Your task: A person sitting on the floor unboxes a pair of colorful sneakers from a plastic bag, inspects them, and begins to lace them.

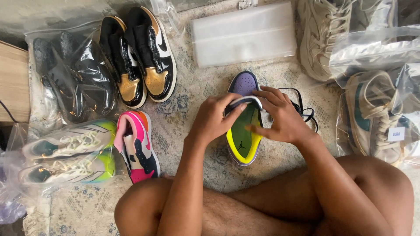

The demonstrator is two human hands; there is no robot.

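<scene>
Patterned pale rug (pixel 183 131) spread underneath everything, seen from above. Crossed bare legs (pixel 271 205) at the bottom edge. Top centre, a flat stack of clear plastic bags (pixel 243 35). Far left, a dark pair of shoes sealed in a clear bag (pixel 72 74), and below it a white pair with green-yellow soles (pixel 70 153), also bagged. Right side, beige sneakers in bags (pixel 376 118), one with teal trim, more beige ones (pixel 323 35) above. Upper left of centre, a black and gold glossy pair (pixel 140 57) lying bare on the rug, side by side. Below that, a single pink, white and navy sneaker (pixel 135 146), just beside the left knee.

Centre: a purple sneaker with yellow-green lining (pixel 243 140), toe pointing away, resting on the rug between the two forearms. Left hand (pixel 212 120) curled around the shoe's tongue (pixel 245 101), thumb and fingers closed on its edge. Right hand (pixel 284 116) likewise closed over the tongue and collar from the other side, thumb reaching into the opening. Black lace (pixel 302 109) trailing loose on the rug just beyond the right hand.
</scene>
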